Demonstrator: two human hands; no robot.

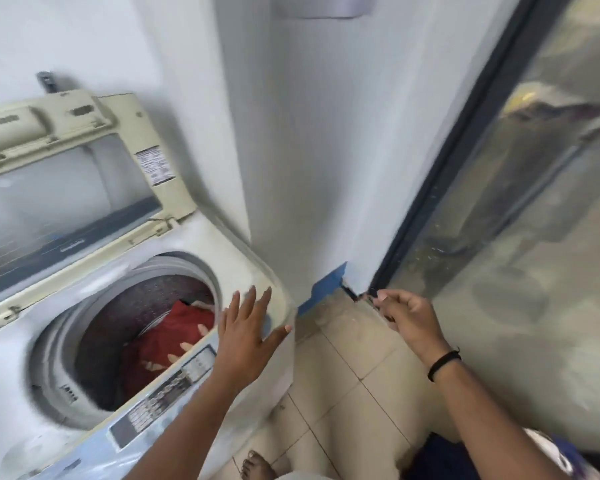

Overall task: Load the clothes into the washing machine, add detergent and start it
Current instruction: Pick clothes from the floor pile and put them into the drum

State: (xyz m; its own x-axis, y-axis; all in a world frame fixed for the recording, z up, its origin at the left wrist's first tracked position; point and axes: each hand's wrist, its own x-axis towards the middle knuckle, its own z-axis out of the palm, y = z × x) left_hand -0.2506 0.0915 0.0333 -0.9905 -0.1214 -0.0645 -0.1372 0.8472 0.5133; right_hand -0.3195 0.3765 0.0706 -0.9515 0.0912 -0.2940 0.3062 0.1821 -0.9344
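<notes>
A white top-loading washing machine (243, 258) stands at the left with its cream lid (66, 161) raised against the wall. Red patterned clothes (174, 341) lie inside the drum (63, 334). My left hand (248, 329) hovers with fingers spread over the machine's front right corner, beside the control panel (174, 386), and holds nothing. My right hand (407, 318) hangs over the tiled floor to the right of the machine, fingers loosely curled and empty, a black band on its wrist. The picture is blurred by motion.
A white wall corner (309, 150) rises right behind the machine. A dark-framed glass door (499, 188) fills the right side. Beige floor tiles (347, 382) lie below, with my bare foot (257, 465) and a dark garment (440, 459) at the bottom edge.
</notes>
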